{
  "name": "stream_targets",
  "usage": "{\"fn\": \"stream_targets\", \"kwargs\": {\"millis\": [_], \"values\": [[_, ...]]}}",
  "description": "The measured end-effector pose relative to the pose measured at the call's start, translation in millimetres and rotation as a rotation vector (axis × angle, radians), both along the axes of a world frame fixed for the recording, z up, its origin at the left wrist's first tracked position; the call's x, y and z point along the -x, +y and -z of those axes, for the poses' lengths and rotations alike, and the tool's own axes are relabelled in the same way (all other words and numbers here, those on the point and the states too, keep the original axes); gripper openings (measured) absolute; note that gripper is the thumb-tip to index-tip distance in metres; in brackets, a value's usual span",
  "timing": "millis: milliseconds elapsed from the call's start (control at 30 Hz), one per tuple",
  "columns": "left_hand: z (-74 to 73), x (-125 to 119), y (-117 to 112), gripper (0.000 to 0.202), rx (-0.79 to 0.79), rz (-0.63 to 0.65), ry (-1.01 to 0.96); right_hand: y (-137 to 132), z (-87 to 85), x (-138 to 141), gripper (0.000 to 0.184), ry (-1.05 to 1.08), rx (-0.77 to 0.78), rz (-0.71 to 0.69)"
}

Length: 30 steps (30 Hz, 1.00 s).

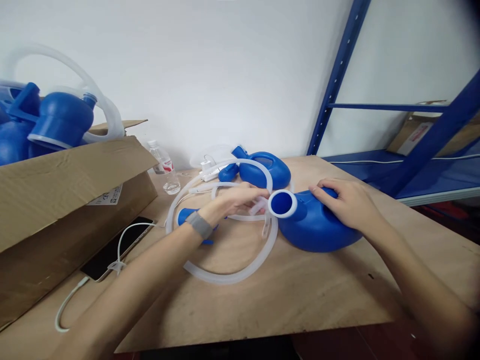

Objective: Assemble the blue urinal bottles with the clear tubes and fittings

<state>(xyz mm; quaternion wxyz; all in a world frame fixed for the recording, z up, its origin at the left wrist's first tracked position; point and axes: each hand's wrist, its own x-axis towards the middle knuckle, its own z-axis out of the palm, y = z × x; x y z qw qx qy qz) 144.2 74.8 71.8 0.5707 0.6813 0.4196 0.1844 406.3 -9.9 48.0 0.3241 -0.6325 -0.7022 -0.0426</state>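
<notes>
A blue plastic urinal bottle [318, 225] lies on its side on the wooden table, its white-rimmed mouth facing me and to the left. My right hand [347, 202] is wrapped over its handle on top. Just left of the mouth, my left hand [247, 200] has its fingers closed on a small translucent white piece [258, 205], whose exact kind is unclear. A clear flexible hose [240, 275] coils on the table beneath my left hand. Inside the coil, partly behind my left wrist, is a blue plastic part [186, 215]. Another blue urinal bottle [268, 175] lies behind.
An open cardboard box [75, 190] of blue bottles and hoses stands at left. Near it are a phone [116, 247] with a white cable, a water bottle [168, 172] and a white power strip [210, 172]. A blue metal shelf [335, 75] rises at right.
</notes>
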Motion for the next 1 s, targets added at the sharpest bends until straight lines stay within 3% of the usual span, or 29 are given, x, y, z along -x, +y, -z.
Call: {"fn": "stream_targets", "kwargs": {"millis": [100,200,300,400,533,733,800,1000], "values": [[-16.7,9,3,0.011,0.128,-0.086,-0.210,-1,-0.3,1,0.041,-0.001,-0.002,0.007],[-28.7,15,-1,0.009,0.260,-0.151,-0.568,-1,-0.4,2,0.042,-0.003,0.000,0.020],[-31.0,14,-12,0.007,0.280,-0.071,-0.856,-1,-0.5,2,0.041,-0.008,-0.006,0.026],[-28.4,8,-25,0.021,0.165,0.065,-0.953,-1,-1.0,2,0.041,-0.015,-0.004,0.026],[-22.3,4,-34,0.043,-0.021,0.245,-0.829,-1,-1.7,2,0.042,-0.014,-0.005,0.013],[-13.1,6,-34,0.049,-0.429,0.358,-0.578,0,-0.8,1,0.042,-0.023,-0.010,0.018],[-9.8,4,-36,0.049,-0.524,0.341,-0.549,1,-0.3,1,0.042,-0.023,-0.009,0.023],[-0.9,-12,-48,0.044,-0.841,0.130,-0.349,1,1.0,0,0.041,-0.023,-0.017,0.022]]}}
